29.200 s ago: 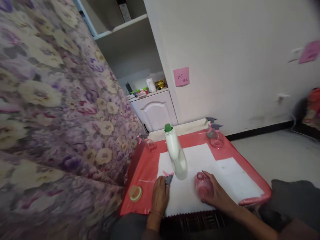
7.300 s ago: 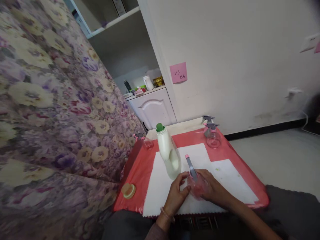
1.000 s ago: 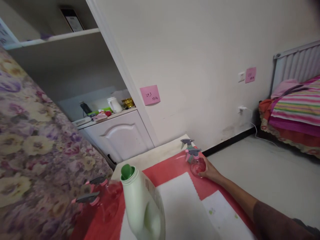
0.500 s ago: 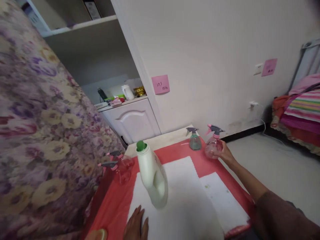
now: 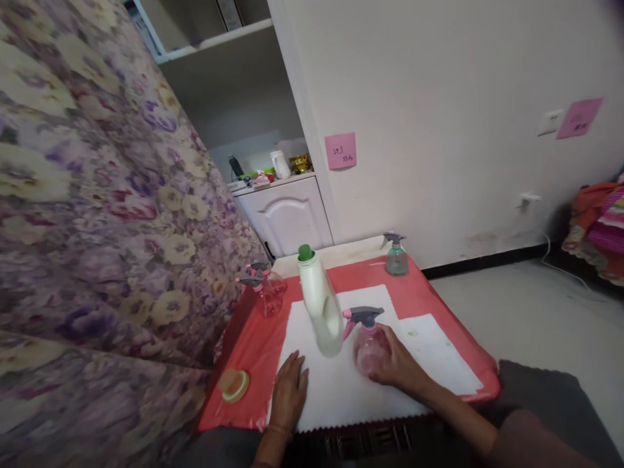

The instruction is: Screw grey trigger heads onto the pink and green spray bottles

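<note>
My right hand (image 5: 397, 364) is wrapped round a clear pink spray bottle (image 5: 371, 353) with a grey and pink trigger head, held over the white cloth (image 5: 336, 396). Just left of it stands a pale green jug (image 5: 323, 312), its handle toward me and something green in its mouth. My left hand (image 5: 289, 389) lies flat on the cloth, fingers stretched out, holding nothing. Beside that hand, on the red tablecloth (image 5: 260, 351), is a round cap with a pale green rim (image 5: 236, 386). Whether the spray bottle touches the cloth I cannot tell.
Two pink spray bottles (image 5: 270, 300) stand at the table's left edge. A green-tinted spray bottle (image 5: 397, 261) is at the far right corner. A smaller white cloth (image 5: 441, 351) lies at right. A floral curtain (image 5: 146, 260) hangs close on the left; a wall (image 5: 414, 130) rises behind.
My right hand has brought the pink spray bottle from the far right corner to the cloth beside the jug. My left hand stays flat on the cloth. The view has shifted.
</note>
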Motion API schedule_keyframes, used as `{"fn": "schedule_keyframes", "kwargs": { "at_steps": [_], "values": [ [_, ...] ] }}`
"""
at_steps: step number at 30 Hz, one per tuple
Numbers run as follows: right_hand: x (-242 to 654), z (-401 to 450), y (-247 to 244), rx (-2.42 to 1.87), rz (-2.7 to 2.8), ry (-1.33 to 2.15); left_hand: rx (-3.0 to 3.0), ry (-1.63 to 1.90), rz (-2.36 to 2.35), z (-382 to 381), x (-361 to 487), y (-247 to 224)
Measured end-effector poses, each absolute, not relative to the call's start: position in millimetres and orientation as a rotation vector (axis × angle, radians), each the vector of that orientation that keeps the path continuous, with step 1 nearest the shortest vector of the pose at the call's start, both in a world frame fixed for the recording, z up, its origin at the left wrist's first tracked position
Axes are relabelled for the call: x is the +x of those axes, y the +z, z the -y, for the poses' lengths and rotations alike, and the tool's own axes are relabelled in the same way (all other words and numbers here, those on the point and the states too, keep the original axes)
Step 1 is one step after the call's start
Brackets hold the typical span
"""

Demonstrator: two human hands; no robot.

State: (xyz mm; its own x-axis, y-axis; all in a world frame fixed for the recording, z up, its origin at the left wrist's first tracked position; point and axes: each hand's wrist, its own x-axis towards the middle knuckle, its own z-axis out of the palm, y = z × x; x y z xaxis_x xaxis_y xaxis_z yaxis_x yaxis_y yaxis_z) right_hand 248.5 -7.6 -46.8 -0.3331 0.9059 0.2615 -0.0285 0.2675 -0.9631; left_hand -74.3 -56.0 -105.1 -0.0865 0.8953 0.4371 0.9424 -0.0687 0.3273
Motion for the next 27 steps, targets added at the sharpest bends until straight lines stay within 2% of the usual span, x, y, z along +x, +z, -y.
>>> {"fn": "schedule_keyframes", "kwargs": {
  "at_steps": [5,14,20,27],
  "values": [
    [244.7,23.3,-57.4,-0.962,1.629,1.11,-2.086,-1.056,2.137,82.7,-52.2,-96.1],
    [242.9,25.7,-76.0,-1.064,1.641,0.917,-2.364,-1.463,2.248,104.7,46.8,-48.7],
    [250.2,33.7,-69.1,-1.01,1.751,0.853,-2.488,-1.631,2.193,102.7,88.8,-56.0],
    [258.7,39.0,-87.2,-0.981,1.827,0.67,-2.43,-1.826,2.263,97.2,99.4,-46.7]
  ]
}}
